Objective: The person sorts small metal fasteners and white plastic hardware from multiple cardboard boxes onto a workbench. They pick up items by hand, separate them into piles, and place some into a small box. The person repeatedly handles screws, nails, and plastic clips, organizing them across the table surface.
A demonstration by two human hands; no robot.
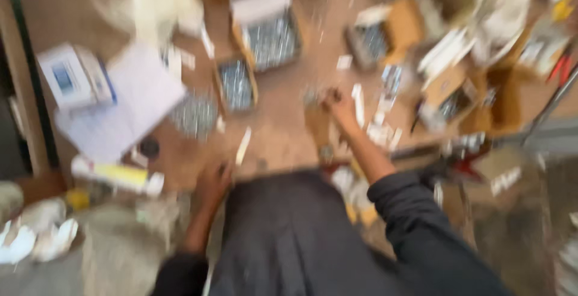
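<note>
The whole view is smeared by motion, so fine detail is lost. The right hand (338,104) is stretched forward over the brown counter (283,127), fingers curled in around something small and dark; whether that is a fastener or a bit of packaging cannot be told, nor how firmly it is held. Just left of that hand stands a narrow brown carton (318,126), upright and close to touching it. Beyond and to the left of the hand lie open cardboard boxes of silvery screws (272,40), the nearest a small box (236,84), with a loose heap of screws (194,115) further left. The left hand (212,183) rests at the near edge of the counter, fingers bent down, seemingly propping; it appears to hold nothing, though blur leaves doubt. Judging by this, the step in hand is picking or sorting small pieces among the boxes, which calls for a steady pinch.
</note>
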